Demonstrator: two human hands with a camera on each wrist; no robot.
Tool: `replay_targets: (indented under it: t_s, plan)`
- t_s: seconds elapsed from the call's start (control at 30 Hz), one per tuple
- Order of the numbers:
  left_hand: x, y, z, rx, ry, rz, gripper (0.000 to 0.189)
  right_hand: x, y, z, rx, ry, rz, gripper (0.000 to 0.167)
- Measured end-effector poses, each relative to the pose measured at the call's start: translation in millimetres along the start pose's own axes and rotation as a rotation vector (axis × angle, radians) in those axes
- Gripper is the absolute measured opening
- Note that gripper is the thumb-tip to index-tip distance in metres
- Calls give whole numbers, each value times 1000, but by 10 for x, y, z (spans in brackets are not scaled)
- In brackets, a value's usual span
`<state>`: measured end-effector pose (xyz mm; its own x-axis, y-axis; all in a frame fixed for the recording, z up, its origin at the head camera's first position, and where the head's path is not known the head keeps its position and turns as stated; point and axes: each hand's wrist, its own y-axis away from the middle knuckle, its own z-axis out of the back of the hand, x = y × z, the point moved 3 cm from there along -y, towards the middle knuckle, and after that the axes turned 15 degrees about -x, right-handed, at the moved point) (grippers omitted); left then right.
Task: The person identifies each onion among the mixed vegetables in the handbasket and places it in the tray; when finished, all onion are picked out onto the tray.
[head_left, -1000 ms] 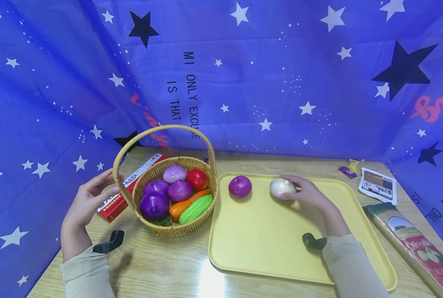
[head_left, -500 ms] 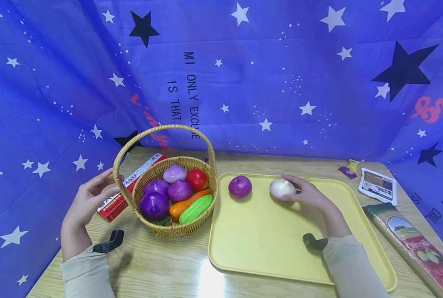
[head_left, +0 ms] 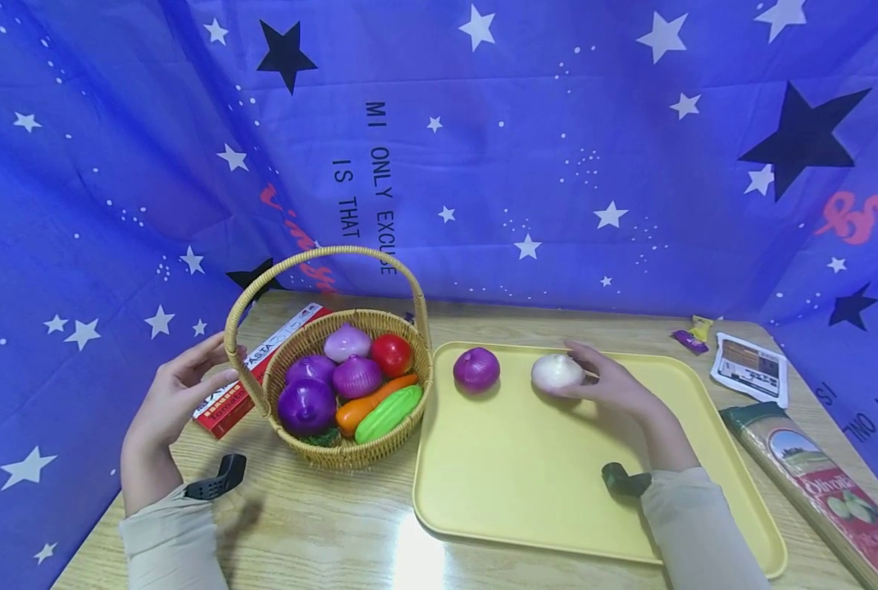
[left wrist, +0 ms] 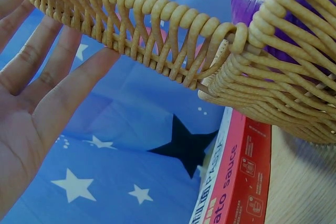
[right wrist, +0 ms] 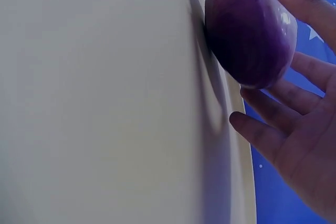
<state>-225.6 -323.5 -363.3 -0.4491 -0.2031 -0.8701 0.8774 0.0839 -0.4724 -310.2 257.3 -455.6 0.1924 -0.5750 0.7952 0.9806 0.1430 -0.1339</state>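
A wicker basket with an arched handle stands left of centre, filled with toy vegetables. My left hand is at the handle's left side, its fingers extended and spread, the fingertips touching or very near the wickerwork. On the yellow tray lie a purple onion and a white-topped onion. My right hand is beside the white-topped one, its fingers spread, the thumb against or very near it. From the right wrist this onion looks purple.
A red tomato-sauce pasta box lies left of the basket. Right of the tray are a green-and-red packet, a white pouch and small wrapped sweets. A blue star-printed cloth hangs behind the wooden table.
The white-topped onion has shifted slightly left, and my right hand's fingers have spread a little away from it. My left hand and the basket stay as they were.
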Motion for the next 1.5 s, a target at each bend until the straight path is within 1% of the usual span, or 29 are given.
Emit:
replay_targets:
  t_s: [0.33, 0.5, 0.6, 0.77, 0.9, 1.03, 1.27, 1.5]
  plan:
    - [14, -2, 6, 20, 16, -16, 51, 140, -3, 143, -3, -9, 25, 91]
    - [27, -12, 14, 23, -15, -14, 51, 241, -28, 185, -27, -10, 69, 85]
    - [30, -14, 16, 22, -28, -11, 51, 286, -41, 202, -33, -6, 72, 84]
    - [22, -10, 8, 19, -6, -10, 52, 343, -65, 226, -36, 21, 69, 83]
    - [16, -10, 4, 8, -13, -4, 51, 381, -98, 240, -46, 44, 78, 82]
    - [11, -7, 6, -4, -26, 11, 50, 450, -122, 238, -51, 51, 100, 81]
    - [-2, 1, 5, 17, 6, -8, 52, 670, -144, 202, -51, 10, 144, 76]
    - [-6, -1, 4, 12, -21, 2, 52, 883, -171, 102, -31, -15, 192, 74]
